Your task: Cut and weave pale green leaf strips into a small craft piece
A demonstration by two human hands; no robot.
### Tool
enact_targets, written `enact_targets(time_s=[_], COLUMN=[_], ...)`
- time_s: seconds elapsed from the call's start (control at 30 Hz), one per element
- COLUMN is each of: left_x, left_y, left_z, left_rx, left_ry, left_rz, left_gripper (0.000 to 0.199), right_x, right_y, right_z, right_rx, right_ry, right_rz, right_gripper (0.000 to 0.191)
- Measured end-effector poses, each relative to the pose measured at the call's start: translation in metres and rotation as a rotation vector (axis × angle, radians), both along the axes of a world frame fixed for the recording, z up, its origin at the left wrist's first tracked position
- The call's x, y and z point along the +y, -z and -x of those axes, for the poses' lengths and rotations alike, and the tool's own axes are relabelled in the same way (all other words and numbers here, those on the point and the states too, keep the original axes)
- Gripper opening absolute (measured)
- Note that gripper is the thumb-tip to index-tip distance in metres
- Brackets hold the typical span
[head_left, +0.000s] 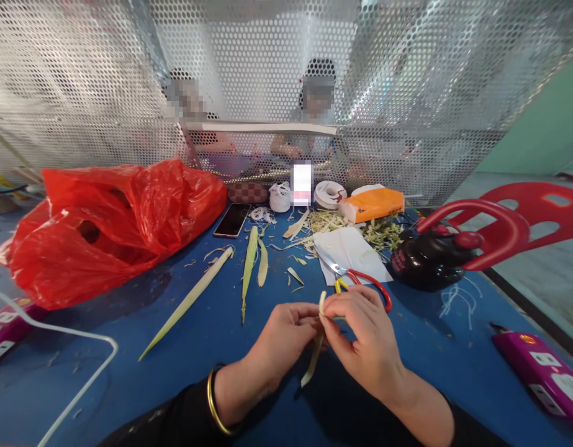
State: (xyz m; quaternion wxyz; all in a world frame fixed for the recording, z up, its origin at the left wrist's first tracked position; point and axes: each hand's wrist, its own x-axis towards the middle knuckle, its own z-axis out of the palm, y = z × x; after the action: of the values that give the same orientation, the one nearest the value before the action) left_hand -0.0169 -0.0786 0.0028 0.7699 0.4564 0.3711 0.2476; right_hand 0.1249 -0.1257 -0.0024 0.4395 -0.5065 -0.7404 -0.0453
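A pale leaf strip (322,303) is pinched between my two hands above the blue table, its lower end hanging down below them. My left hand (286,338), with a gold bangle at the wrist, is closed on the strip from the left. From the right, my right hand (363,338) pinches it between thumb and fingers near its upper end. Just beyond my right hand lie red-handled scissors (370,282) on a white paper (349,245), with a yellow-handled tool (341,285) partly hidden by my fingers. Long pale leaves (193,301) lie to the left.
A red plastic bag (118,217) fills the left, near a phone (233,220). Thread spools (330,194), an orange packet (374,203) and plant scraps lie behind. A black kettle (430,254) and purple power strip (542,372) are right. People sit behind the mesh (267,62).
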Motion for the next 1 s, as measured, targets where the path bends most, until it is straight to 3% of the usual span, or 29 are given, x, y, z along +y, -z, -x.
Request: enact_targets(time_s=[0.23,0.5,1.0], left_x=[0.0043,0.0037,0.0070], left_y=[-0.0057,-0.0052,-0.0020], left_z=[0.0047,0.0064,0.0039], left_rx=[-0.125,-0.119,-0.050], left_ry=[-0.028,-0.067,-0.292], left_rz=[0.092,0.119,0.161], left_gripper=[0.027,0.026,0.026], right_x=[-0.0016,0.0011,-0.0011], right_y=[-0.0002,0.0004,0.0028], right_z=[-0.0005,-0.0061,-0.0040], right_rx=[0.043,0.003,-0.088], right_ry=[0.128,0.052,0.081], right_rz=[-0.075,0.045,0.014], right_gripper=[0.024,0.021,0.021])
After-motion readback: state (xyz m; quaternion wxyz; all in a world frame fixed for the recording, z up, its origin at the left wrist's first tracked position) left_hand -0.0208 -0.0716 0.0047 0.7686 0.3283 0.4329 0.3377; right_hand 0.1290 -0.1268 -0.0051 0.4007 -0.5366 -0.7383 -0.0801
